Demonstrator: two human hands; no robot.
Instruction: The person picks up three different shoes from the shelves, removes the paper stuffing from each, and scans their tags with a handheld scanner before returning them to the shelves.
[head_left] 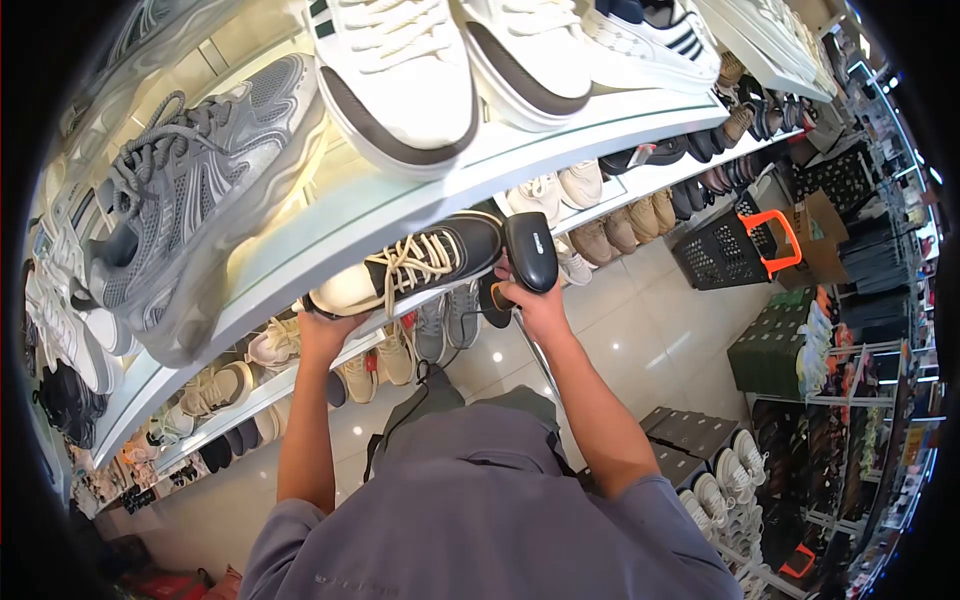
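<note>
A black and cream shoe (425, 258) with cream laces lies sideways between my hands, just below the edge of the upper shelf (400, 205). My left hand (328, 330) is closed on its cream toe end, with the fingers partly hidden beneath it. In my right hand (530, 305) is a black handheld scanner (531, 252), its head beside the heel of the shoe. The fingers wrap round the scanner's grip, and a dark cable hangs from it.
Large white shoes (405, 90) and a grey sneaker (195, 185) stand on the upper shelf. Lower shelves hold more shoes. On the floor at the right are a black basket (722, 250) with an orange handle and stacked shoe boxes (685, 440).
</note>
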